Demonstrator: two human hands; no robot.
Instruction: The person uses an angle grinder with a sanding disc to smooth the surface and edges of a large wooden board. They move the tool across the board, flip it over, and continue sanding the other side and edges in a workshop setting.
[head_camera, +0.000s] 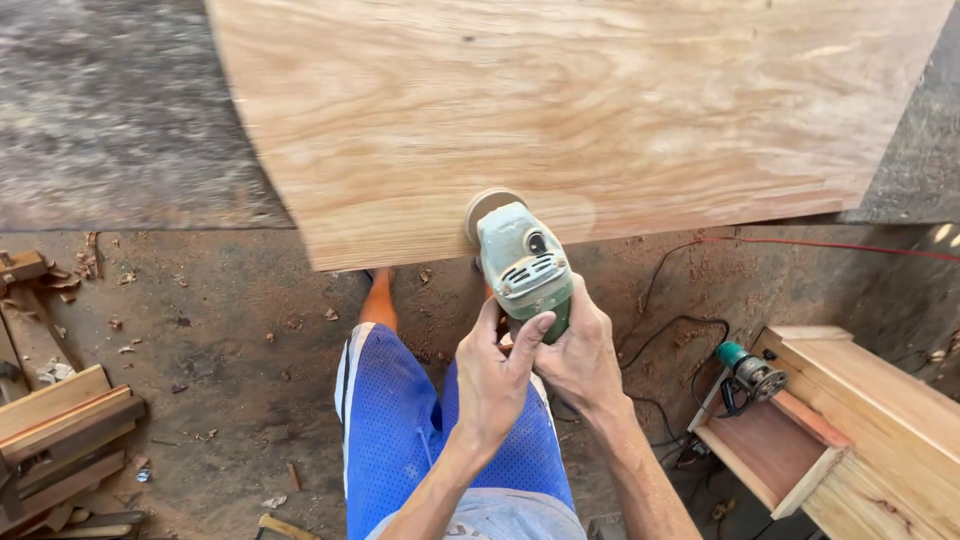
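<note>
We grip the green angle grinder (522, 268) with both hands, left hand (492, 372) and right hand (580, 358) closed round its body for steady control, its sanding disc pressed flat on the plywood sheet (560, 110) near its front edge.

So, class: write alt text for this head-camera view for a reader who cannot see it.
Both hands, left and right, grip a green sander with its disc on the near edge of a plywood sheet. Below lie a dirt floor, wood offcuts and a second tool.
</note>
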